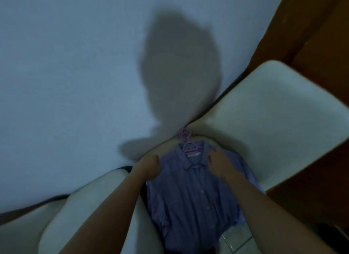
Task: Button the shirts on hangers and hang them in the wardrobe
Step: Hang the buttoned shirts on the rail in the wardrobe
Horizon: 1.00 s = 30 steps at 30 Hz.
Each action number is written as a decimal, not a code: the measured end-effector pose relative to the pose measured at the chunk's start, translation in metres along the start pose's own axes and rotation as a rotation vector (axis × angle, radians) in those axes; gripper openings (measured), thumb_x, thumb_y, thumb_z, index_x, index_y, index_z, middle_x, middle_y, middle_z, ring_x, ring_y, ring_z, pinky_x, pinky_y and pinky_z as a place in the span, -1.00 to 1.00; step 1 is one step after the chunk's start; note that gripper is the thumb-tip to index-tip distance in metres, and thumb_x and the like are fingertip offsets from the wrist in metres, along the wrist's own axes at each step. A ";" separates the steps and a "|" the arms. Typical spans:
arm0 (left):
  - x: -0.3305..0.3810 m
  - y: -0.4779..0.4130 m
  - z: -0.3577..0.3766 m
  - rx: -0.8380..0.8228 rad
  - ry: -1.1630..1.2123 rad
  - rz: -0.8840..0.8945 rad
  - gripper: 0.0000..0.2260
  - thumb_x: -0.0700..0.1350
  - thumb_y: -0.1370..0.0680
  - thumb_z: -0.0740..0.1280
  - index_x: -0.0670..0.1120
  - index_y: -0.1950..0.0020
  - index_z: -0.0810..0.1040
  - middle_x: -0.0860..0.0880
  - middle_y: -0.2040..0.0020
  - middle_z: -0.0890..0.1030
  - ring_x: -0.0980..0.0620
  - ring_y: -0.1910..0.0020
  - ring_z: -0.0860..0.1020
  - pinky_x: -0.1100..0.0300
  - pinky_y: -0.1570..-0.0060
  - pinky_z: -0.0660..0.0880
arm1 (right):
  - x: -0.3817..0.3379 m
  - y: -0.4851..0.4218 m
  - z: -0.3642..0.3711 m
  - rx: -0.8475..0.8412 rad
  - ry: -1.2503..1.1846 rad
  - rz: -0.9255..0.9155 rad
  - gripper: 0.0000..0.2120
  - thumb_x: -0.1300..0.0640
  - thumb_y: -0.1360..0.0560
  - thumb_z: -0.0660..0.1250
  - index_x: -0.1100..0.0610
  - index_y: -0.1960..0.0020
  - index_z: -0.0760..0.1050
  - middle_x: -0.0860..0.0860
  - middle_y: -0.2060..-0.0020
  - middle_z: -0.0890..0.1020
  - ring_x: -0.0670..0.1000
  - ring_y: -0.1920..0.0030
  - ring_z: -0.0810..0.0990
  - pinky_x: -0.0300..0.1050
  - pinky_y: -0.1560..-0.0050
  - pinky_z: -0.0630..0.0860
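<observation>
Left hand (149, 166) fingers clamped on shoulder of blue striped shirt (192, 197); right hand (221, 165) on other shoulder, fingers' hold unclear; best square shoulders on lilac plastic hanger (186, 143) before buttoning.

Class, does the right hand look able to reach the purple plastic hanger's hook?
Probably yes: the right hand rests on the blue striped shirt beside the purple plastic hanger, whose hook lies uncovered.

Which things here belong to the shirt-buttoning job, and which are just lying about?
In the job: blue striped button-front shirt; lilac plastic hanger; left hand; right hand.
Just about: white plastic chairs; brown wooden panel, possibly the wardrobe; tiled floor.
</observation>
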<state>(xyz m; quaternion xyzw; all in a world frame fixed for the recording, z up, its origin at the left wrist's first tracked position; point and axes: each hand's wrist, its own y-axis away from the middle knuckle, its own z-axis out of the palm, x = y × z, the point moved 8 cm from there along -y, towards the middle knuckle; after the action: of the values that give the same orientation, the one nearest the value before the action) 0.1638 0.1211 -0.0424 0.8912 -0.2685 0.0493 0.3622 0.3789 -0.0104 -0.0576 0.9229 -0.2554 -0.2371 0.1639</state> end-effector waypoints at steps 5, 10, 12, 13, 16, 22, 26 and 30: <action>-0.005 -0.049 0.054 0.028 -0.012 0.024 -0.59 -0.10 -0.62 0.23 -0.19 -0.45 0.33 -0.19 -0.40 0.39 -0.20 -0.35 0.40 -0.08 -0.29 0.41 | 0.033 -0.054 0.015 0.056 0.140 0.069 -0.66 0.23 -0.63 0.15 0.31 -0.37 0.32 0.26 -0.29 0.41 0.25 -0.26 0.40 0.05 -0.16 0.39; -0.008 -0.086 0.083 0.013 -0.033 -0.008 -0.40 -0.03 -0.64 0.24 -0.10 -0.63 0.09 -0.09 -0.61 0.18 -0.13 -0.54 0.24 -0.15 -0.43 0.24 | 0.064 -0.084 0.032 -0.013 0.359 0.114 -0.60 0.16 -0.63 0.13 0.22 -0.44 0.26 0.21 -0.32 0.43 0.22 -0.31 0.41 0.10 -0.23 0.39; -0.014 -0.094 0.091 0.001 -0.055 -0.040 -0.44 0.00 -0.65 0.22 -0.08 -0.61 0.13 -0.10 -0.58 0.24 -0.16 -0.49 0.30 -0.16 -0.40 0.26 | 0.071 -0.090 0.038 -0.032 0.401 0.135 -0.64 0.17 -0.63 0.12 0.22 -0.41 0.30 0.19 -0.32 0.44 0.19 -0.31 0.43 0.10 -0.27 0.37; -0.015 -0.097 0.092 0.032 -0.083 -0.049 -0.50 0.00 -0.66 0.20 -0.10 -0.57 0.20 -0.13 -0.52 0.30 -0.17 -0.44 0.34 -0.15 -0.36 0.29 | 0.072 -0.092 0.040 -0.011 0.407 0.138 -0.66 0.19 -0.63 0.12 0.22 -0.39 0.32 0.18 -0.32 0.45 0.18 -0.31 0.43 0.09 -0.28 0.36; -0.013 -0.102 0.091 0.144 -0.146 -0.073 -0.68 -0.07 -0.67 0.15 -0.13 -0.40 0.37 -0.16 -0.35 0.42 -0.19 -0.33 0.41 -0.11 -0.30 0.32 | 0.069 -0.093 0.037 0.078 0.379 0.140 -0.71 0.26 -0.60 0.12 0.20 -0.31 0.39 0.16 -0.26 0.50 0.17 -0.26 0.47 0.02 -0.24 0.36; -0.009 -0.101 0.092 0.115 -0.069 -0.097 -0.68 0.01 -0.67 0.17 -0.13 -0.35 0.41 -0.16 -0.31 0.45 -0.19 -0.31 0.41 -0.12 -0.29 0.32 | 0.074 -0.086 0.042 0.022 0.231 0.117 -0.62 0.19 -0.62 0.13 0.18 -0.43 0.30 0.22 -0.33 0.43 0.23 -0.30 0.42 0.07 -0.23 0.37; -0.014 -0.096 0.099 -0.064 0.162 -0.144 -0.73 0.07 -0.65 0.20 -0.10 -0.19 0.41 -0.17 -0.25 0.50 -0.17 -0.21 0.48 -0.11 -0.31 0.37 | 0.082 -0.079 0.042 -0.052 0.215 0.133 -0.55 0.05 -0.63 0.18 0.18 -0.46 0.24 0.20 -0.38 0.33 0.23 -0.36 0.30 0.14 -0.30 0.32; -0.009 -0.080 0.096 -0.158 0.473 -0.145 -0.74 0.07 -0.63 0.27 -0.11 -0.14 0.42 -0.10 -0.08 0.52 -0.07 -0.04 0.50 0.11 0.07 0.39 | 0.083 -0.069 0.036 -0.078 0.133 0.141 -0.64 -0.03 -0.60 0.21 0.15 -0.29 0.31 0.11 -0.20 0.53 0.15 -0.21 0.48 0.12 -0.30 0.24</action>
<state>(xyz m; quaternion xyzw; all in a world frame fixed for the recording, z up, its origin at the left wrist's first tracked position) 0.1873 0.1086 -0.1648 0.8407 -0.1151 0.2090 0.4861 0.4499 -0.0063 -0.1464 0.9093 -0.2989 -0.1729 0.2324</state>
